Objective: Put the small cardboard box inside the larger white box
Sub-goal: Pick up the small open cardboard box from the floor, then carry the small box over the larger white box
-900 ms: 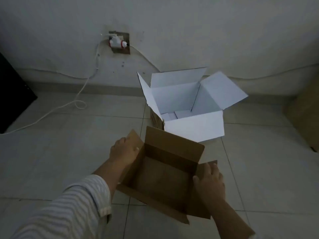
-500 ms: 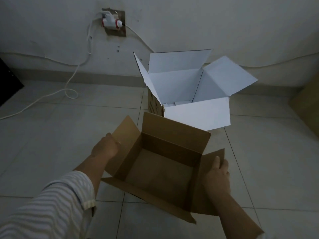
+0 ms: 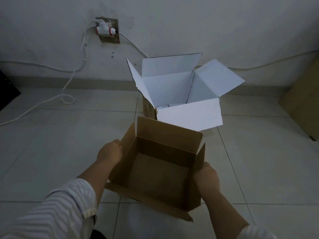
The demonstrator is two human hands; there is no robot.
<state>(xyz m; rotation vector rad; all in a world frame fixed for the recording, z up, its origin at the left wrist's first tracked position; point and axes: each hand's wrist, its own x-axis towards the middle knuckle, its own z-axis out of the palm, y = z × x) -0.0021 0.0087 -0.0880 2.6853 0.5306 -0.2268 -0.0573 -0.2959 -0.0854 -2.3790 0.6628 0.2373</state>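
Note:
The small brown cardboard box (image 3: 160, 171) is open, its flaps up, and empty inside. It sits low in the middle of the head view. My left hand (image 3: 109, 153) grips its left side from outside. My right hand (image 3: 206, 179) grips its right side below the upright flap. Just beyond it stands the larger white box (image 3: 188, 116) on the tiled floor, against the wall, with all flaps spread open. Its white inside shows; a few pale pieces lie at its bottom.
A wall socket with a white plug (image 3: 105, 31) is up on the left, and its white cable (image 3: 67, 99) loops over the floor. A brown cardboard piece (image 3: 303, 100) leans at the right edge. A dark object (image 3: 6, 90) is at the left edge.
Both hands have shifted from the flaps to the outer sides of the small box. Its side flaps now stand more upright, and it appears lifted and nearer the white box.

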